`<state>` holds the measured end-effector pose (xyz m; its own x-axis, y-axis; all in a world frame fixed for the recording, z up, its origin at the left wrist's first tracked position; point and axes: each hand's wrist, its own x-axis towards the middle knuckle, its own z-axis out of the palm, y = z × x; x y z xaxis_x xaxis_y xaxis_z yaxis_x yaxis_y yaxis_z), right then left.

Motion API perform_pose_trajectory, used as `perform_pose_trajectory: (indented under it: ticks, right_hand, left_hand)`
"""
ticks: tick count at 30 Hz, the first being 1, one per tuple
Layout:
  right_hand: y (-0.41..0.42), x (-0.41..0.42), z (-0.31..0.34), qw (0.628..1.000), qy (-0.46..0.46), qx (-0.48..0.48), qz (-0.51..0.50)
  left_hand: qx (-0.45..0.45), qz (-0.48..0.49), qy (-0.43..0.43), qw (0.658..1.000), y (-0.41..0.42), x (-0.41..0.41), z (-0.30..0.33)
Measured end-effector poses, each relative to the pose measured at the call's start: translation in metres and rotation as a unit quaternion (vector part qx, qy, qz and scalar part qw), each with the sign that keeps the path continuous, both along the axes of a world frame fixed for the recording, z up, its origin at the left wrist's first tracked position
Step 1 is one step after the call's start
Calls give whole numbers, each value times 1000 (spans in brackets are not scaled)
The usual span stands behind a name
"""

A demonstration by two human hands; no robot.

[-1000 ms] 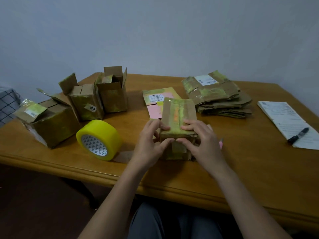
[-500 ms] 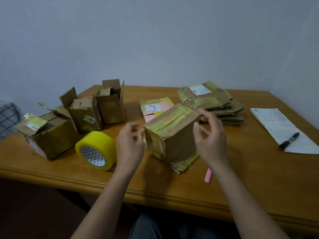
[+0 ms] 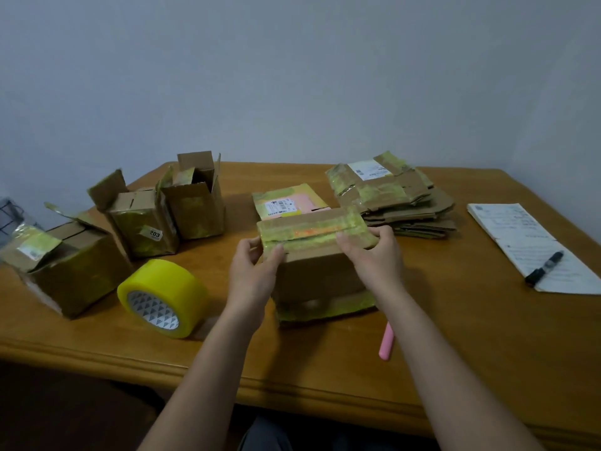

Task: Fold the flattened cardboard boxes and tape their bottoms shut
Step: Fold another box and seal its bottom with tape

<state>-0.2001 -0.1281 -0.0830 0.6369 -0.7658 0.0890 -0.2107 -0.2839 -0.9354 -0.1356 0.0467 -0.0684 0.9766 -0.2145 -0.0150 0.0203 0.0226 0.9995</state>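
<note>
Gripping the taped cardboard box (image 3: 320, 255) at table (image 3: 455, 336) centre: left hand (image 3: 253, 271) pinching its top left corner, right hand (image 3: 374, 258) curling over the top right edge. Sitting at nine o'clock of the box, a yellow tape roll (image 3: 162, 297). Standing at ten o'clock, three folded boxes (image 3: 143, 226). Lying at one o'clock, the flattened stack (image 3: 393, 196). Resting at five o'clock, a pink cutter (image 3: 386, 345). Lying at three o'clock, a marker (image 3: 543, 267) on a notepad (image 3: 520, 236).
</note>
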Motion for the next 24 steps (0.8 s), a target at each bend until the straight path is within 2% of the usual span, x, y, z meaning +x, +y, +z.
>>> perform_pose_trajectory:
  ticks: [8, 12, 14, 19, 24]
  right_hand:
    - [-11, -18, 1, 998, -62, -4, 22]
    - [-13, -36, -4, 989, -105, 80, 66]
    - [-11, -42, -7, 987, -94, 93, 88]
    - [-3, -41, -3, 998, -27, 19, 47]
    - [-1, -41, -2, 995, -28, -84, 56]
  left_hand:
    - [-56, -43, -9, 998, 6, 4, -10]
    - [-102, -84, 2, 991, 14, 2, -17]
    - [-103, -80, -3, 992, 15, 1, -19]
    - [-97, -51, -11, 994, 11, -6, -14]
    - [-60, -12, -34, 998, 9, -10, -14]
